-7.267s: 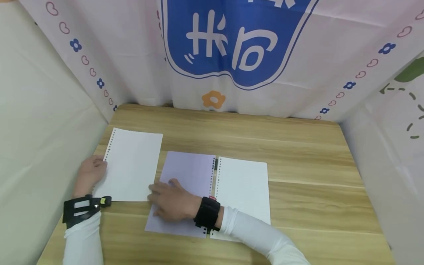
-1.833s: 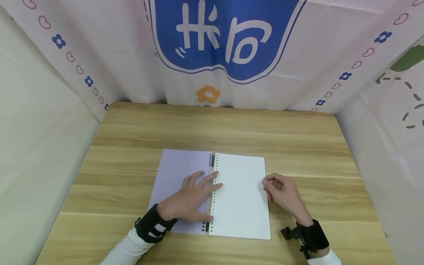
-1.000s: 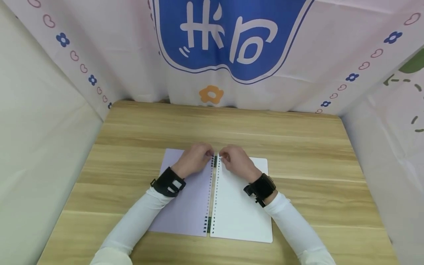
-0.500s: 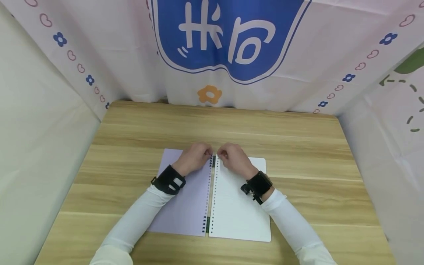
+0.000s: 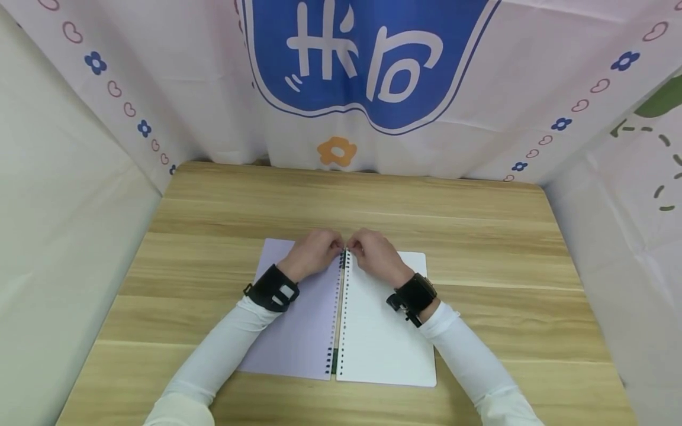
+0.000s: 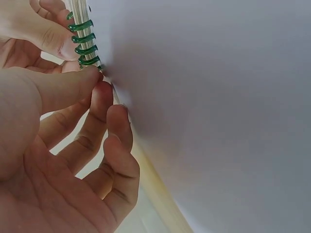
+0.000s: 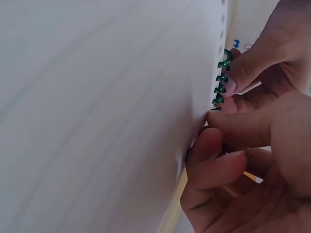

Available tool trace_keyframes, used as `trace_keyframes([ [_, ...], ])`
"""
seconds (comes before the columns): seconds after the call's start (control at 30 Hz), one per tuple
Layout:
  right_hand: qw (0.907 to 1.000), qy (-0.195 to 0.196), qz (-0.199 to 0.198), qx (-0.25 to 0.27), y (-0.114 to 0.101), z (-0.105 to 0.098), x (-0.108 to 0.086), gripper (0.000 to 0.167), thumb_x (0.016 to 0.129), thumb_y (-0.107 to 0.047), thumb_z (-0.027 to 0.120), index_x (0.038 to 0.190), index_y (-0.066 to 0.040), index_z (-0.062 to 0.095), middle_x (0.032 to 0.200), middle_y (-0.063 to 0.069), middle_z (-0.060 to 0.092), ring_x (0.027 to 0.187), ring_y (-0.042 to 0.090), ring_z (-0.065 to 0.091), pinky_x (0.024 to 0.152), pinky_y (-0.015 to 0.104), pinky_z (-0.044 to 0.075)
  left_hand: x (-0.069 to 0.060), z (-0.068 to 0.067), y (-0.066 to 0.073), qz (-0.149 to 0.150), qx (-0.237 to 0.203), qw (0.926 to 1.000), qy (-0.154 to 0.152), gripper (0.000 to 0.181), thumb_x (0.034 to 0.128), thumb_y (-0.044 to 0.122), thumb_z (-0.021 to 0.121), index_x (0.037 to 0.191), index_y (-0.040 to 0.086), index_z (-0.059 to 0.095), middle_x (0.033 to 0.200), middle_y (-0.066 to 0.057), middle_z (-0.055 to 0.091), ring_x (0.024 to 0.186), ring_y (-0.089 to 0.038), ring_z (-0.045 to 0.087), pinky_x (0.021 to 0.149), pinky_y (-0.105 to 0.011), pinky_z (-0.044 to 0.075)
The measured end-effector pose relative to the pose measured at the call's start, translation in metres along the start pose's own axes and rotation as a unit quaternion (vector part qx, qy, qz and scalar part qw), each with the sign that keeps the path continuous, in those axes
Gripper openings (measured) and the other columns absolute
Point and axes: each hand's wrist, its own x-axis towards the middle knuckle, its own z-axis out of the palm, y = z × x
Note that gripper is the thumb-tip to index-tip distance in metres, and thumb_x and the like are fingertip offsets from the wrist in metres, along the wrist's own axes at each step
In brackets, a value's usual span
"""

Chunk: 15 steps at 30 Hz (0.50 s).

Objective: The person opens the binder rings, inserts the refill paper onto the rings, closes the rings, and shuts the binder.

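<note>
A loose-leaf notebook lies open on the table, its lilac cover (image 5: 288, 340) to the left and white sheets (image 5: 383, 349) to the right, with holes along their inner edges. Green binder rings (image 6: 86, 39) sit at the top of the spine, and a second green ring strip (image 5: 334, 361) at the bottom. At the spine's top end, my left hand (image 5: 311, 254) pinches the left side's inner corner between thumb and fingers. Right beside it, my right hand (image 5: 378, 254) pinches the inner top corner of the white sheets. Fingertips hide part of the upper rings.
The wooden table (image 5: 511, 254) extends around the notebook. A printed cloth (image 5: 213, 106) hangs along its back edge, and pale cloth walls (image 5: 69, 195) close in both sides. Black camera straps (image 5: 273, 290) circle both wrists.
A loose white sheet, first at the far left, was laid on the right side. Both hands then came to the spine's top. Lately the right hand and sheets shifted slightly left, narrowing the gap.
</note>
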Motion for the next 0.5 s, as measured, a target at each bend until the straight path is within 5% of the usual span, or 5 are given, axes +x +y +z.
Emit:
trace_keyframes([
  [0.5, 0.9998, -0.004, 0.0, 0.021, -0.0016, -0.0011, 0.0003, 0.022, 0.097, 0.005, 0.068, 0.114, -0.004, 0.078, 0.112, 0.009, 0.075, 0.094, 0.019, 0.066, 0.083, 0.033, 0.059, 0.0029, -0.0014, 0.0022, 0.012, -0.008, 0.9999, 0.007, 0.009, 0.102, 0.013, 0.072, 0.107, 0.014, 0.08, 0.1, -0.002, 0.077, 0.087, -0.016, 0.067, 0.077, -0.033, 0.057],
])
